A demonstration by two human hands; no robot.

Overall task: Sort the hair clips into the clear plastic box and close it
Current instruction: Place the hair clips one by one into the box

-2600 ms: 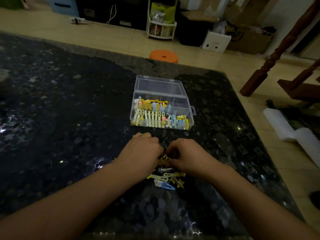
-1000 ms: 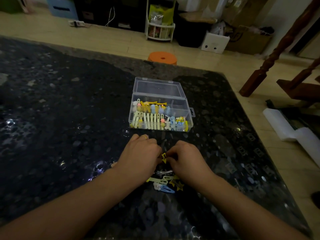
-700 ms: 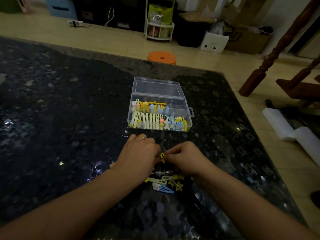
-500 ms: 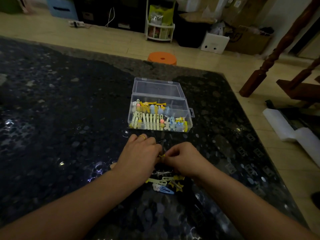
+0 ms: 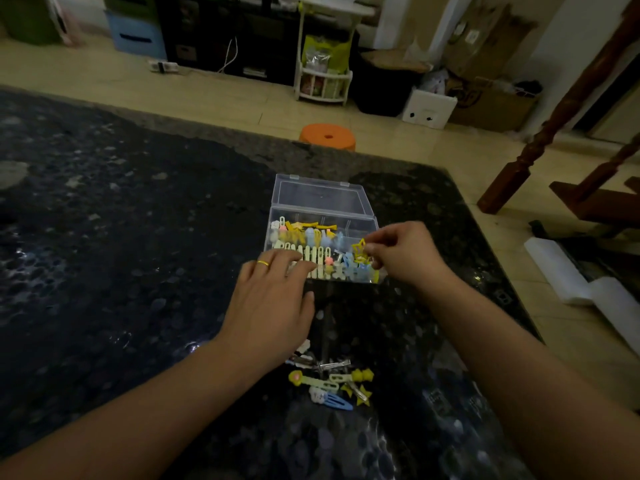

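The clear plastic box sits on the dark table with its lid open. The right hand pinches a yellow star hair clip over the box's near-right compartment. The left hand, fingers relaxed and extended, touches the box's near wall. Loose hair clips lie on the table near the person.

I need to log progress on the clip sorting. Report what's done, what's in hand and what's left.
Done: many clips already fill the clear plastic box. In hand: the right hand pinches a yellow star clip over the box's right end; the left hand rests at its front edge. Left: a small pile of loose clips on the table, and the lid stands open.
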